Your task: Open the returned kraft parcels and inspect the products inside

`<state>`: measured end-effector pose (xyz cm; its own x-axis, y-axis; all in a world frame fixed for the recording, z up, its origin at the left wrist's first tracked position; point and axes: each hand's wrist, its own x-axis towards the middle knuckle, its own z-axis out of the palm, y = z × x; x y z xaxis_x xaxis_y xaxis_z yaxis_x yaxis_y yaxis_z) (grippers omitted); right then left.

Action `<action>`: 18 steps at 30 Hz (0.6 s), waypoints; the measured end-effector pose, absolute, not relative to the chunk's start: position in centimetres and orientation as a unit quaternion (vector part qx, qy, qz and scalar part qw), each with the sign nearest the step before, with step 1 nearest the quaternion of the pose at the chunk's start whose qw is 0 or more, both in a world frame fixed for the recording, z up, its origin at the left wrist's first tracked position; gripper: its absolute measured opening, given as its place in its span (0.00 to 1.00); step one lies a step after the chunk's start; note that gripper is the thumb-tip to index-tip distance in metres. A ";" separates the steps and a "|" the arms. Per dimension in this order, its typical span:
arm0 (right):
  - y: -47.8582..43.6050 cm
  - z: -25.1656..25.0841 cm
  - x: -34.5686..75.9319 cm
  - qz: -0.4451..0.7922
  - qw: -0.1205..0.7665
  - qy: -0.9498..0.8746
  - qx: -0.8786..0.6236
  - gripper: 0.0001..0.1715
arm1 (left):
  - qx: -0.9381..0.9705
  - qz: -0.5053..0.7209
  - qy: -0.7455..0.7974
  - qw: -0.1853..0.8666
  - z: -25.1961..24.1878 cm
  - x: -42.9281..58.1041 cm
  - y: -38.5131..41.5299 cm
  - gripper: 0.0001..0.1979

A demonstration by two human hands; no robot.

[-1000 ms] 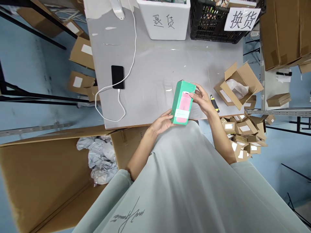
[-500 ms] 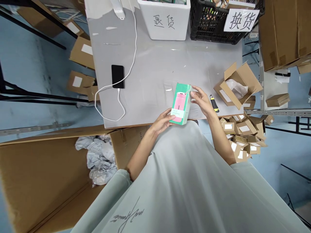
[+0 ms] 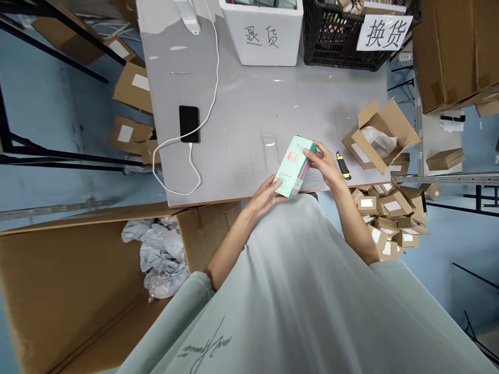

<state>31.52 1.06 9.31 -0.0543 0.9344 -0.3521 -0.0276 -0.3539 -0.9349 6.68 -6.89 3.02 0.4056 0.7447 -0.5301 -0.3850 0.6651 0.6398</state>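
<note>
A small green product box [image 3: 293, 165] is held tilted over the table's front edge, with a pale printed face up and a strip of pink on its side. My left hand [image 3: 265, 196] grips its lower left corner, thumb on the top face. At the upper right corner my right hand [image 3: 323, 162] pinches the box between thumb and fingers. A black and yellow box cutter [image 3: 343, 166] lies on the table just right of my right hand. Beyond it stands an open cardboard box [image 3: 384, 136] with white wrapping inside.
On the grey table [image 3: 241, 114] lie a black phone [image 3: 189, 124] and a white cable [image 3: 215, 88]. A white bin [image 3: 268, 41] and a black crate [image 3: 335, 47] stand at the back. A large open carton [image 3: 78, 280] is at lower left; small cartons [image 3: 390, 208] pile up at right.
The product box has been turned in my hands: its pink-pictured face was up, and now a pale text-printed face shows. My right hand's thumb has come onto the top face.
</note>
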 end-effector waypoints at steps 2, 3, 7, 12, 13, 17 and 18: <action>0.9 9.3 31.6 0.602 0.395 -0.406 -0.563 0.42 | 0.222 0.347 0.420 0.809 2.9 6.5 -7.0 0.33; 0.8 9.4 31.7 0.604 0.393 -0.408 -0.561 0.42 | 0.221 0.346 0.417 0.810 2.8 6.3 -7.1 0.33; 0.5 10.1 32.0 0.629 0.393 -0.411 -0.531 0.44 | 0.183 0.339 0.404 0.830 2.4 5.7 -7.3 0.30; 0.5 10.1 32.4 0.674 0.382 -0.399 -0.490 0.47 | 0.142 0.296 0.370 0.869 2.5 5.3 -7.4 0.34; 0.5 9.9 32.5 0.671 0.381 -0.399 -0.495 0.46 | 0.150 0.296 0.368 0.869 2.6 5.4 -7.3 0.34; 0.4 8.8 32.8 0.632 0.376 -0.407 -0.542 0.44 | 0.207 0.330 0.393 0.833 3.1 5.5 -7.0 0.31; 0.3 8.6 32.9 0.625 0.373 -0.407 -0.553 0.44 | 0.217 0.331 0.401 0.826 3.1 5.6 -6.9 0.32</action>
